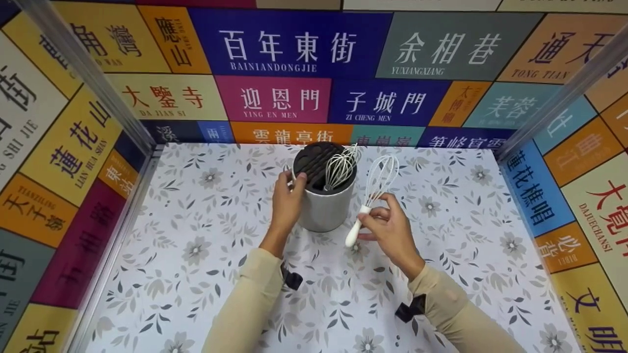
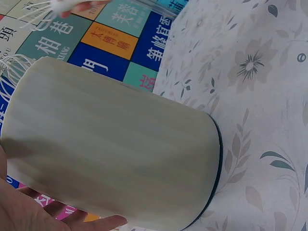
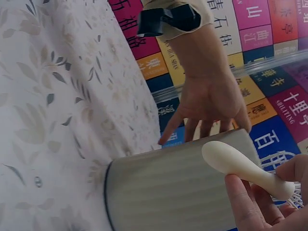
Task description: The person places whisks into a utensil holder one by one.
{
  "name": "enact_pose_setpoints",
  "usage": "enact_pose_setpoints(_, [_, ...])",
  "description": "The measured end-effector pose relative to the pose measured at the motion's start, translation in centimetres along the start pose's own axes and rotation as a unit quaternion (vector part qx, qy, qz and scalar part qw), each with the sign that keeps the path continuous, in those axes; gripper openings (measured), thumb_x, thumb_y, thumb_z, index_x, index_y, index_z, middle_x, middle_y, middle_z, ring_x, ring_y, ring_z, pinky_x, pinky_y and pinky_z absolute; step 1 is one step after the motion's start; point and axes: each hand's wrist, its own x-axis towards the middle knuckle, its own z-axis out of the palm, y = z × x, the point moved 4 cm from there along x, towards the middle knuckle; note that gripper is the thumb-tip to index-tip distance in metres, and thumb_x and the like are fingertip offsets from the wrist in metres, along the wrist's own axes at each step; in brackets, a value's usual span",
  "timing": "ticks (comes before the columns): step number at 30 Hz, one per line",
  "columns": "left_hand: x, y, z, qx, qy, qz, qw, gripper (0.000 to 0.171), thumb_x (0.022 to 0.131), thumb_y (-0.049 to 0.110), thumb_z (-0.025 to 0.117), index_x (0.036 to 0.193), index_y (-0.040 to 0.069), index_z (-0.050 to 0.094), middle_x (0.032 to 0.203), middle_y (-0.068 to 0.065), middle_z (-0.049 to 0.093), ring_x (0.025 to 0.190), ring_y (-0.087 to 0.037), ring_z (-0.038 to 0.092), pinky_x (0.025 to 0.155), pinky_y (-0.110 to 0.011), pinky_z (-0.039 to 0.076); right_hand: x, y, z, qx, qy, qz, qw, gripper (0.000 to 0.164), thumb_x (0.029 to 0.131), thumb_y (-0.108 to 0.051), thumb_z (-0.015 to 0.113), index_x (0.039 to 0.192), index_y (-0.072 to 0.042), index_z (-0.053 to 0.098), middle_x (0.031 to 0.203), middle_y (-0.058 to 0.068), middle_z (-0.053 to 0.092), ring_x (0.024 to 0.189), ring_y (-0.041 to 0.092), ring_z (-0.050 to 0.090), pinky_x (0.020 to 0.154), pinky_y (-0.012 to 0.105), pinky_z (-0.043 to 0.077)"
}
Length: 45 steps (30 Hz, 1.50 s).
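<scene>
A light grey cylindrical utensil holder [image 1: 324,211] with a dark slotted insert [image 1: 314,162] stands upright on the table. One whisk [image 1: 340,169] has its pale wire loops sticking out of the insert's right side. My left hand [image 1: 288,198] holds the holder from the left, thumb at the rim and fingers along the wall. To the right of the holder, my right hand [image 1: 390,228] pinches a second, white whisk [image 1: 382,176] near the top of its handle. This whisk is tilted, wires up, and its smooth bulbous handle [image 3: 226,156] shows in the right wrist view.
A white tablecloth [image 1: 196,294] with grey flowers and leaves covers the table. Panels with coloured sign-like blocks [image 1: 289,44] enclose the back and both sides, with clear strips [image 1: 105,245] along the side edges. The holder stands near the back panel.
</scene>
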Motion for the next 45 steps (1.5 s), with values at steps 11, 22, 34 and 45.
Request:
enact_pose_setpoints(11, [0.1, 0.1, 0.0, 0.008, 0.001, 0.006, 0.9999, 0.043, 0.101, 0.036, 0.057, 0.132, 0.004, 0.058, 0.134, -0.017, 0.06, 0.124, -0.03, 0.06, 0.107, -0.043, 0.047, 1.2, -5.2, 1.6, 0.008, 0.007, -0.102, 0.995, 0.046, 0.093, -0.009, 0.074, 0.131, -0.012, 0.048, 0.102, 0.031, 0.068, 0.084, 0.03, 0.074, 0.069, 0.048, 0.063])
enact_pose_setpoints(22, [0.0, 0.0, 0.1, 0.011, 0.001, 0.001, 0.9999, 0.045, 0.101, 0.036, 0.057, 0.133, 0.004, 0.058, 0.131, -0.016, 0.06, 0.121, -0.03, 0.06, 0.106, -0.043, 0.047, 2.7, -8.3, 3.3, 0.008, 0.024, -0.178, 0.984, 0.047, 0.093, -0.011, 0.075, 0.131, -0.004, 0.049, 0.1, 0.021, 0.069, 0.09, 0.03, 0.074, 0.07, 0.046, 0.063])
enact_pose_setpoints(34, [0.1, -0.2, 0.1, 0.005, 0.0, 0.002, 1.0, 0.045, 0.101, 0.036, 0.057, 0.133, 0.004, 0.058, 0.134, -0.016, 0.06, 0.121, -0.03, 0.06, 0.105, -0.043, 0.048, 4.3, -9.2, 5.3, -0.103, 0.066, -0.258, 0.958, 0.044, 0.09, -0.013, 0.077, 0.128, -0.006, 0.055, 0.099, 0.011, 0.075, 0.084, 0.023, 0.075, 0.071, 0.031, 0.061])
enact_pose_setpoints(45, [-0.1, -0.1, 0.0, 0.002, -0.005, 0.002, 1.0, 0.046, 0.102, 0.038, 0.056, 0.134, 0.006, 0.058, 0.135, -0.015, 0.061, 0.118, -0.03, 0.063, 0.1, -0.043, 0.051, 4.9, -8.8, 6.4, -0.202, 0.1, -0.301, 0.926, 0.034, 0.084, -0.013, 0.081, 0.109, -0.005, 0.06, 0.096, 0.006, 0.076, 0.088, 0.012, 0.074, 0.067, 0.024, 0.059])
